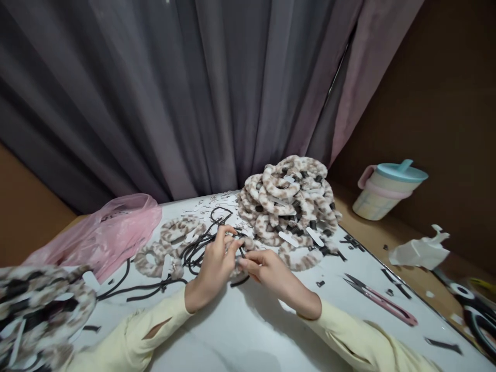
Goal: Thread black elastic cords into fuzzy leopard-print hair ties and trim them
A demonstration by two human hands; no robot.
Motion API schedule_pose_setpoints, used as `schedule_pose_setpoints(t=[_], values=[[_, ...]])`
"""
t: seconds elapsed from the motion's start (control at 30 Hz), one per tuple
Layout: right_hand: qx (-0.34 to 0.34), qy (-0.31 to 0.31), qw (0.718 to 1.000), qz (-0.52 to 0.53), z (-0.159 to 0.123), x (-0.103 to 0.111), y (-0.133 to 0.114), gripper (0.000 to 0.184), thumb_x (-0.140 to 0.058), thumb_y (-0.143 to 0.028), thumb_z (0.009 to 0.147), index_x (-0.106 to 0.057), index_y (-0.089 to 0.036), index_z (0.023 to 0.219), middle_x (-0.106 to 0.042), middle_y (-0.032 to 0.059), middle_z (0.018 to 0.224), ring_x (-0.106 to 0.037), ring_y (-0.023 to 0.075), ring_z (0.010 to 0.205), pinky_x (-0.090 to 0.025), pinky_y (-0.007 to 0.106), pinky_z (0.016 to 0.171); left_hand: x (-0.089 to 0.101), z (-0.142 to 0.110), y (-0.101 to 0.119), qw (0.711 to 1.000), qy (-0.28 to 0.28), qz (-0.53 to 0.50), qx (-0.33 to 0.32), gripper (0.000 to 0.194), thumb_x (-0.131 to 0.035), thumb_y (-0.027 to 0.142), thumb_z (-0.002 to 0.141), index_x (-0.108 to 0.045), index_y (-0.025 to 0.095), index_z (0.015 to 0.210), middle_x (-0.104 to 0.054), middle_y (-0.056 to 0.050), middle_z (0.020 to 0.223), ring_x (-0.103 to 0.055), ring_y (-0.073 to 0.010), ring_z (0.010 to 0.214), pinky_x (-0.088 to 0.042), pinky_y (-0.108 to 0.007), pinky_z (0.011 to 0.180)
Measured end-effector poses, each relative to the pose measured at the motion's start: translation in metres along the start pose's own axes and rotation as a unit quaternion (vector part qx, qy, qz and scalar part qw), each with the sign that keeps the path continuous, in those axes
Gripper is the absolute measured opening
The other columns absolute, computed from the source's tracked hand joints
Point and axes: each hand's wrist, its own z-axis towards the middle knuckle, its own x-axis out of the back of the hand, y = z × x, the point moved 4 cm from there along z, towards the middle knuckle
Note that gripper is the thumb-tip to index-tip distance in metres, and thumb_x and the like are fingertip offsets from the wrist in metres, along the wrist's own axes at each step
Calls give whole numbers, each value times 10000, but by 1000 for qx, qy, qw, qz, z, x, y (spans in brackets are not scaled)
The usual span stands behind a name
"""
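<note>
In the middle of the white table, my left hand [220, 254] and my right hand [269, 271] meet, both closed with fingertips pinched together. Between them is a brown-and-white plush ring [247, 243], partly covered by my fingers. A short piece of black cord shows at my right fingertips; its exact join with the ring is hidden. Just left of my left hand lies a tangle of black cords [194, 250]. Two more plush rings [182, 227] lie beyond and beside the cords, one with a white tag.
A tall heap of plush rings [294, 196] stands at the back right, another pile [42, 315] at the front left. A pink plastic bag [112, 227] lies left. On the right are thread snips [382, 299], cord scraps, a lidded cup [387, 191], crumpled tissue [420, 251] and black-handled scissors [478, 325].
</note>
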Motion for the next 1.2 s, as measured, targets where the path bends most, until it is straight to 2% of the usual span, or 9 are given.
schedule_pose_setpoints(t=[0.23, 0.37, 0.43, 0.53, 0.6, 0.67, 0.8, 0.93, 1.2], values=[[-8, -49, 997, -54, -5, 4, -8, 280, -469, -153, 826, -546, -140, 557, -365, -65, 401, -335, 77, 416, -260, 213, 469, -2, -3, -4, 987, 1, 125, -105, 104, -382, 133, 858, -459, 203, 862, -589, -5, 763, -579, -148, 693, -410, -236, 642], [31, -17, 981, -192, -8, 8, -14, 296, -468, -170, 852, -550, -139, 570, -429, -39, 462, -387, 86, 460, -248, 218, 487, -1, -2, -2, 975, 9, 145, -167, 129, -387, 131, 865, -490, 199, 829, -588, -8, 760, -572, -150, 719, -414, -236, 655], [60, 21, 942, -330, -11, 9, -20, 220, -469, -144, 851, -579, -139, 660, -517, -7, 555, -438, 104, 504, -221, 237, 487, -2, -2, -1, 968, 1, 159, -196, 144, -387, 140, 875, -497, 193, 800, -581, -14, 747, -556, -151, 708, -410, -241, 654], [85, 43, 842, -531, -16, 9, -27, 160, -472, -40, 809, -597, -133, 843, -604, 65, 751, -533, 169, 640, -174, 273, 475, -6, -4, -1, 956, -21, 192, -219, 184, -382, 146, 880, -493, 188, 740, -562, -20, 699, -518, -155, 662, -393, -253, 634], [90, 40, 788, -607, -17, 10, -29, 190, -457, -6, 807, -589, -129, 867, -600, 94, 816, -550, 202, 727, -166, 283, 461, -10, -6, -1, 952, -30, 207, -222, 213, -376, 142, 877, -476, 186, 694, -544, -21, 668, -496, -158, 642, -376, -256, 617], [99, 43, 765, -635, -15, 13, -30, 186, -441, -17, 834, -582, -137, 855, -587, 97, 834, -544, 210, 774, -192, 276, 450, -12, -8, 0, 957, -38, 195, -212, 229, -370, 143, 874, -459, 184, 666, -524, -16, 649, -480, -150, 629, -360, -248, 602], [115, 64, 766, -629, -7, 21, -25, 156, -450, -78, 865, -572, -175, 862, -578, 73, 886, -530, 206, 809, -225, 266, 455, -10, -9, 3, 984, -57, 111, -125, 196, -392, 196, 874, -473, 179, 696, -461, 35, 594, -403, -102, 527, -314, -210, 531], [111, 75, 786, -604, -2, 25, -19, 146, -462, -109, 866, -573, -199, 839, -579, 41, 885, -533, 187, 788, -171, 284, 451, -8, -10, 4, 994, -87, 56, -38, 184, -420, 267, 860, -483, 178, 712, -383, 67, 538, -320, -82, 466, -248, -199, 466], [101, 73, 812, -570, 2, 23, -12, 173, -455, -59, 835, -549, -192, 895, -563, 41, 917, -545, 160, 770, -242, 240, 479, -11, -9, -1, 995, -104, 1, 9, 162, -457, 299, 846, -478, 184, 733, -462, 64, 553, -412, -92, 516, -304, -196, 530]])
